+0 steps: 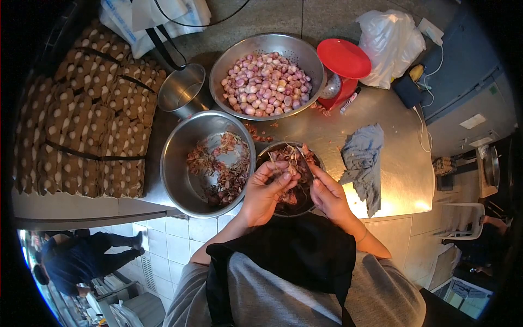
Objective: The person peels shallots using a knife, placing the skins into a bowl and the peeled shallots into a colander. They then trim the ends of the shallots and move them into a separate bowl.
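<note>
My left hand (271, 188) is closed, with its fingertips pinching a shallot (292, 170) that has dry stalks. My right hand (328, 197) grips what looks like a small knife (305, 162), its thin blade slanting up beside the shallot. Both hands are over a dark-looking bowl (318, 154) of unpeeled shallots, which they partly hide. Just left of them stands a steel basin (170, 163) containing loose skins and some shallots. Peeled pink shallots (267, 84) fill a large perforated colander (218, 71) farther back.
A red scale (344, 59) stands beside the colander, near a white plastic bag (389, 46). On the steel table's right lies a grey cloth (364, 163). A steel pot (182, 90) and stacked egg trays (87, 120) are at left. Another person (81, 259) is at lower left.
</note>
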`<state>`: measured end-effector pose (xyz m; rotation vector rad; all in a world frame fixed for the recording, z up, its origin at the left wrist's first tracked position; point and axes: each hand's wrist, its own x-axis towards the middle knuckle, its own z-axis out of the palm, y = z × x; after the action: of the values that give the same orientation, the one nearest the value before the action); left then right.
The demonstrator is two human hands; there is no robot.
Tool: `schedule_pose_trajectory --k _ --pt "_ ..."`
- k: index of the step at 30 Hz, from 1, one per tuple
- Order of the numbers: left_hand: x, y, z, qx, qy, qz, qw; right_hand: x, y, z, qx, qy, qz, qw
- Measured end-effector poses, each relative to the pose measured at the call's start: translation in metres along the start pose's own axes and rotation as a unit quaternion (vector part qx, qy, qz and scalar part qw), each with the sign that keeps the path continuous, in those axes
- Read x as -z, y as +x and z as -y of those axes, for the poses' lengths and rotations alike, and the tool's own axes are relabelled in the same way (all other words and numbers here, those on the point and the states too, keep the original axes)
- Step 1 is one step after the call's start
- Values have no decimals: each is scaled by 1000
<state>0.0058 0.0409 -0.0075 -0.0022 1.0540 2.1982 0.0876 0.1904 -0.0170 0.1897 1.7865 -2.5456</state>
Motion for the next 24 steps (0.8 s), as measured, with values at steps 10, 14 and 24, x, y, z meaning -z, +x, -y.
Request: schedule_pose_trajectory --k 10,14,24 --pt "1 0 1 -8 10 -9 1000 -4 -1 8 61 -229 36 971" --pt "2 0 2 -14 7 -4 1000 -3 0 5 95 -244 29 965" --pt "-1 -2 0 12 32 10 999 3 0 8 -66 -71 -26 995"
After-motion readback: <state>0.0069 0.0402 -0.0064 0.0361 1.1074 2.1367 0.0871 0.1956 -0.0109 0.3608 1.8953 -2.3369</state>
